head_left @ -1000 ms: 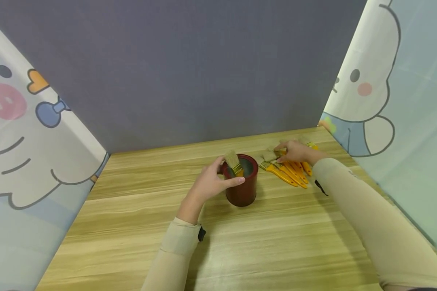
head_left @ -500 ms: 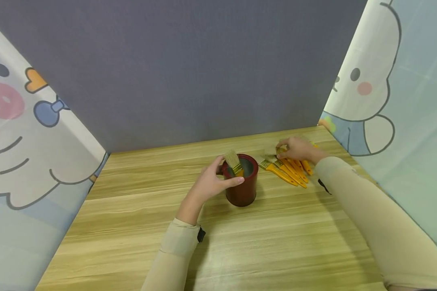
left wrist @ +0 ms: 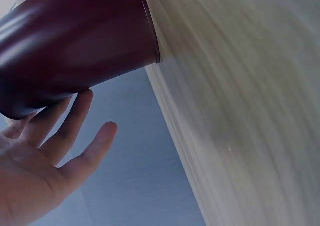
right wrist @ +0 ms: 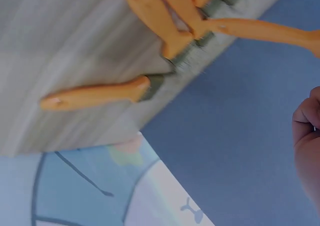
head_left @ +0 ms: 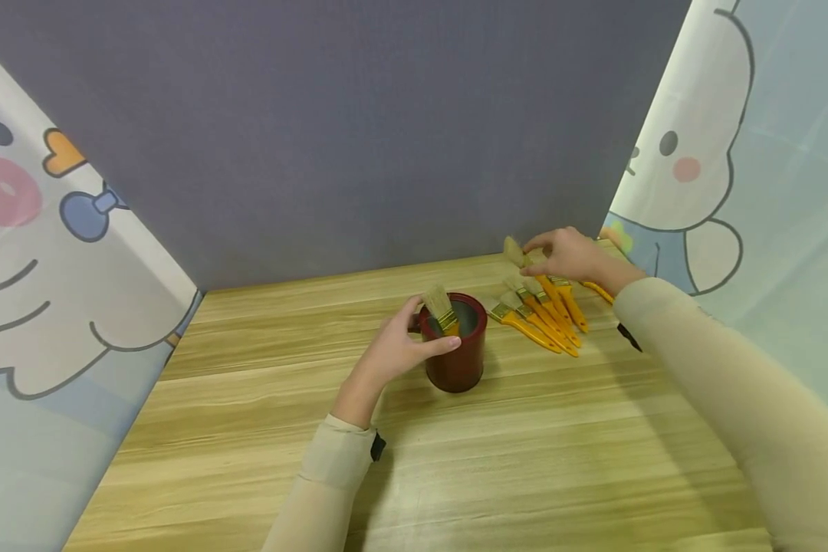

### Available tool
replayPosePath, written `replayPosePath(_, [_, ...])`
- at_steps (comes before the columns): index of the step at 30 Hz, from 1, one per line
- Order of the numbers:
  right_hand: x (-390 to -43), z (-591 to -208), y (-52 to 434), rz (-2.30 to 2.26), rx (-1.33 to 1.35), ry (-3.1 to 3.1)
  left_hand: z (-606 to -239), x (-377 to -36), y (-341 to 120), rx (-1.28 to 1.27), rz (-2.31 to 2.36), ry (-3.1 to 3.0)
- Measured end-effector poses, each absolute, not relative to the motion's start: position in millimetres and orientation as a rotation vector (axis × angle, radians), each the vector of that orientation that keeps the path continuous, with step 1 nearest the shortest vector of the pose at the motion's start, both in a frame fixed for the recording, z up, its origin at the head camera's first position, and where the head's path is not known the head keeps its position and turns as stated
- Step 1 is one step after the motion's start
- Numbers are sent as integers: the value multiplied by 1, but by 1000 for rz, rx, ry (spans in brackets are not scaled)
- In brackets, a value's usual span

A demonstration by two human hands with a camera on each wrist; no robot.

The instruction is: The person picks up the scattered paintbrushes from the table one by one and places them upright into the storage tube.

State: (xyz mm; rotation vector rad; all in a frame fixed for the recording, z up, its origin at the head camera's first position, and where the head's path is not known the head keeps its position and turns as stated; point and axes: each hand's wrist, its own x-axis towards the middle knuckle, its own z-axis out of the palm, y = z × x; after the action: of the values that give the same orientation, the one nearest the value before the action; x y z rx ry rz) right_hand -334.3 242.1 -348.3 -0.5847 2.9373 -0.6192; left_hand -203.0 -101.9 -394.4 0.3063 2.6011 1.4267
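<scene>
Head view: left hand (head_left: 395,349) grips glossy cylindrical maroon cup (head_left: 458,345) on woodgrain table (head_left: 524,452).

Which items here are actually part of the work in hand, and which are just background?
In play:
- left hand, gripping the red cup
- brush in the cup, bristles up
- right hand, holding a lifted brush
- loose brushes lying on the table

Background:
- grey backdrop
- cartoon curtains on both sides
</scene>
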Motion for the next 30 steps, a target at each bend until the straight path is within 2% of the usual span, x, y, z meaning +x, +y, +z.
replayPosePath(18, [-309,-299,222,-749,-686,2955,-395,-203,-104,273,1386,2611])
replayPosePath(30, [-276,-269,178,-1216,-663,2753,-395,-205,-104,292,1415,2590])
